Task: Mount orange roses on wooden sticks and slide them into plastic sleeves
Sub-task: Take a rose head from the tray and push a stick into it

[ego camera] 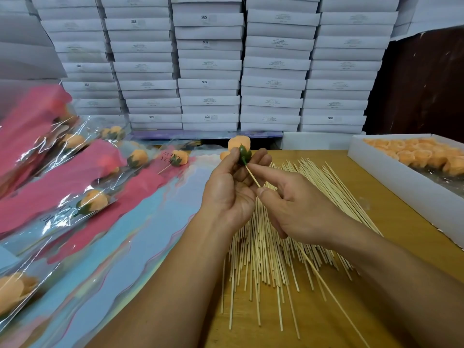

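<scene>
While the left hand grips an orange rose by its green base at twelve o'clock of the stick pile, the right hand pinches a wooden stick touching that base. Sleeved roses lie at nine o'clock.

Sleeves left of sticks

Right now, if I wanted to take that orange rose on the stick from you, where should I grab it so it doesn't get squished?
Take the bare wooden stick, not the orange rose. The petals look soft, and the left hand already pinches the green base. The stick is thin and stiff and runs down toward the lower right past the right hand, so come from that side and pinch it below the fingers.
</scene>
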A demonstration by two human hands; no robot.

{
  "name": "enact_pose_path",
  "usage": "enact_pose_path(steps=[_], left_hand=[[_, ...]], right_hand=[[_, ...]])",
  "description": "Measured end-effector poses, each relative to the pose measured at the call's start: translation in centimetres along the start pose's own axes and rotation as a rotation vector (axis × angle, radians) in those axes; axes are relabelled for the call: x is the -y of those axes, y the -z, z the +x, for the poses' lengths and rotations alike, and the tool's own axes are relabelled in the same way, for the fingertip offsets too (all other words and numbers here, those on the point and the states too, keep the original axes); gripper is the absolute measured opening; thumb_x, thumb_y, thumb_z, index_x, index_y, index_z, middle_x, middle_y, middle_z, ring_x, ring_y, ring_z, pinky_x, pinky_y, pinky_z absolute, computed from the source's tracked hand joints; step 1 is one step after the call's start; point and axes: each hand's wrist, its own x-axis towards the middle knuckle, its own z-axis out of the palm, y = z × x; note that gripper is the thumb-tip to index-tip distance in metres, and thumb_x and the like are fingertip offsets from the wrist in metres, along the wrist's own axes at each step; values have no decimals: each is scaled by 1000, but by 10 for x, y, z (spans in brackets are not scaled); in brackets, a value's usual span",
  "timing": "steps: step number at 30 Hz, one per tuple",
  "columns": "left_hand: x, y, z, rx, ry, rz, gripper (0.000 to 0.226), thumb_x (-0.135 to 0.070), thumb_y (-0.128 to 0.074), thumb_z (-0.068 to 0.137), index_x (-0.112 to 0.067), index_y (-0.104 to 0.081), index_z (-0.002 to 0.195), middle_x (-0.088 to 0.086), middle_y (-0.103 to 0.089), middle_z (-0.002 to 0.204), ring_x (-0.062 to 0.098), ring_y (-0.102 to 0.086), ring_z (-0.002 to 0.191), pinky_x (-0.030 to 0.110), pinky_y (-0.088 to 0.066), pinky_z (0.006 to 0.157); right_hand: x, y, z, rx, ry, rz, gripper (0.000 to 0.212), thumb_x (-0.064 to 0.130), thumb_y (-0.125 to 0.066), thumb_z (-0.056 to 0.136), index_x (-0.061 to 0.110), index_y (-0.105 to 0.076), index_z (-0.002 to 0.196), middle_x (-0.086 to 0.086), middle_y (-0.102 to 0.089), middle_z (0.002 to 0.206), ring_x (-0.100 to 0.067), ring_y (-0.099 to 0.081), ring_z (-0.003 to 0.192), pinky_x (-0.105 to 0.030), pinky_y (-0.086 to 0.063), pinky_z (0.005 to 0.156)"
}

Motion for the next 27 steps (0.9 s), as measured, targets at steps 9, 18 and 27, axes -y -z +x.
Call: enact_pose_path(steps=[9, 18, 27], left_hand=[[0, 0, 0, 2, -3, -4, 23, -21, -53, 101, -1, -59, 112, 22, -73, 98, 29, -75, 81, 34, -60, 78], [-1, 0, 0, 9, 2, -5, 24, -21, -52, 102, 0, -61, 105, 22, -73, 97, 28, -75, 81, 32, -61, 74], [0, 1, 0, 3, -9, 18, 19, -18, -55, 99, -1, -64, 98, 22, -73, 97, 28, -74, 83, 33, -61, 76]], right_hand=[[0, 1, -1, -9, -1, 66, 76, 12, -41, 104, 88, -41, 94, 3, -57, 43, -12, -52, 35, -18, -43, 40], [-2, 1, -1, -8, -10, 69, 65, 11, -41, 104, 76, -48, 99, 3, -56, 42, -10, -51, 35, -20, -43, 40], [-2, 1, 0, -18, -34, -27, 49, 10, -41, 104, 59, -48, 107, 8, -55, 42, -8, -51, 36, -20, -43, 40]])
